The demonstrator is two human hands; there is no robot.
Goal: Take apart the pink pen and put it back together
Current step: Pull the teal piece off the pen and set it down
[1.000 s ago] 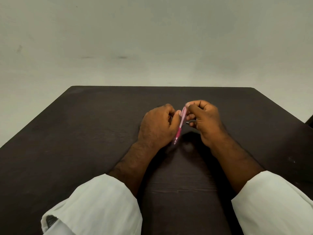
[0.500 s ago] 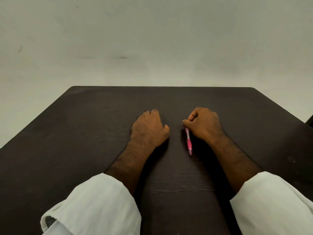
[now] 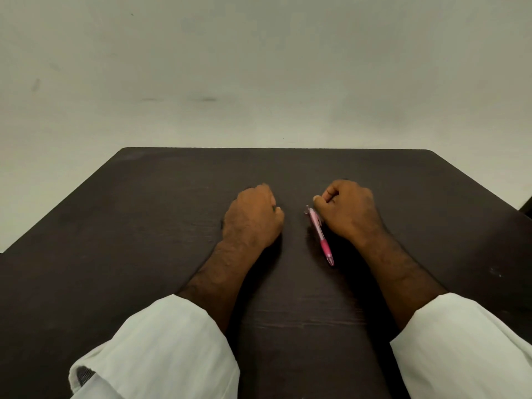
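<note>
The pink pen [image 3: 320, 236] lies in one piece on the dark table [image 3: 144, 226], its clicker end pointing away from me and its darker pink grip and tip toward me. My right hand [image 3: 349, 213] rests on the table just right of the pen, fingers curled into a loose fist. The thumb side touches the pen's upper barrel, and the thumb tip sits just beyond the clicker end without pinching it. Left of the pen, a hand's width away, my left hand [image 3: 253, 217] rests knuckles-up with its fingers curled under and nothing in it.
Both forearms lie on the table in rolled-up white sleeves [image 3: 161, 347]. A pale wall [image 3: 259, 67] rises behind the table's far edge. A dark object [image 3: 528, 207] shows at the right edge of the view.
A second ago both hands held the pen up between them. The left hand let go and moved left, the right hand lowered the pen onto the table, and the thumb has since come off its end.
</note>
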